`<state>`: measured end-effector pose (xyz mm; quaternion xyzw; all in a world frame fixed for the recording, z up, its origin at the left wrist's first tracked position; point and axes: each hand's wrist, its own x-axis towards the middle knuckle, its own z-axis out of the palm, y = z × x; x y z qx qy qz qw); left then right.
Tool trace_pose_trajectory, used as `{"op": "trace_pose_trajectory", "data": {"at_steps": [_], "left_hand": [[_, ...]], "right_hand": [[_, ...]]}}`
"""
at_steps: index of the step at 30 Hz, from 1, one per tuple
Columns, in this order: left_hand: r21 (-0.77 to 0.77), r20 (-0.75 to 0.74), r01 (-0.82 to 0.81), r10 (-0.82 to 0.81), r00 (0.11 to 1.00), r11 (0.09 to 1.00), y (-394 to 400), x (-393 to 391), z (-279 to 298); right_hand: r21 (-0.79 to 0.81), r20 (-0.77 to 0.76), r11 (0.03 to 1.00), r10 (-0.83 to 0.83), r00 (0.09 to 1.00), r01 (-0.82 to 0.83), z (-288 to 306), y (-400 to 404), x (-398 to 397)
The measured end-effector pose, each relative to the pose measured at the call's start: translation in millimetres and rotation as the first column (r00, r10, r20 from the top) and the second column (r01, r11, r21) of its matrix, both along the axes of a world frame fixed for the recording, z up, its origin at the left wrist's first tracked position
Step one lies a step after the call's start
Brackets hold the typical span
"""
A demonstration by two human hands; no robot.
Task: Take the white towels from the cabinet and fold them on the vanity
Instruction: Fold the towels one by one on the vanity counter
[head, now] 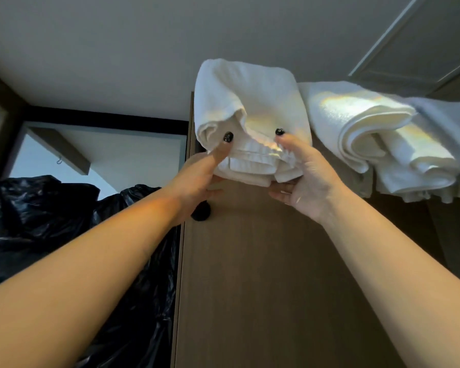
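- Towel position: the folded white towel (250, 107) sits on top of the cabinet (263, 261), above head height, with its front folded edge overhanging toward the person.
- Left hand (197, 179): thumb pressed on the front face of the towel, remaining fingers (213, 193) curled beneath the lower edge; it grips the left front corner.
- Right hand (306, 181): thumb on the front face, fingers under the lower edge; it grips the right front corner.
- Governing relation: the towel lies directly above and beyond both hands, centred between them. Its long axis appears to run away from the person, back over the cabinet top. Both hands are equally near.
- Judgement: the coming move is a pull toward the person and downward, along that axis.
- Adjacent item: the second towel pile (383, 139) lies just beside the gripped towel on its right, also overhanging; whether the two touch cannot be told.
- Risk, as a judgement: drift to the right could drag that pile off.
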<state>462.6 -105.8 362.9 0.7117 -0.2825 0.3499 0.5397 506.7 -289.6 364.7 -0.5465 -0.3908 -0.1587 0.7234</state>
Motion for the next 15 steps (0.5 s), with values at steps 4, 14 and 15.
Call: {"op": "trace_pose_trajectory", "data": {"at_steps": [4, 14, 15], "left_hand": [[-0.019, 0.006, -0.108, 0.108, 0.994, 0.994, -5, -13, -11], [-0.057, 0.035, -0.177, 0.179, 0.983, 0.983, -14, -53, -20], [-0.054, 0.028, -0.191, 0.193, 0.981, 0.98, -13, -59, -19]], "right_hand": [[-0.091, -0.001, 0.995, -0.034, 0.999, 0.034, 0, -14, -12], [-0.085, 0.037, 0.99, -0.109, 0.993, 0.112, -11, -7, -47], [-0.079, 0.034, 0.988, -0.132, 0.991, 0.135, -12, -6, -48]]}}
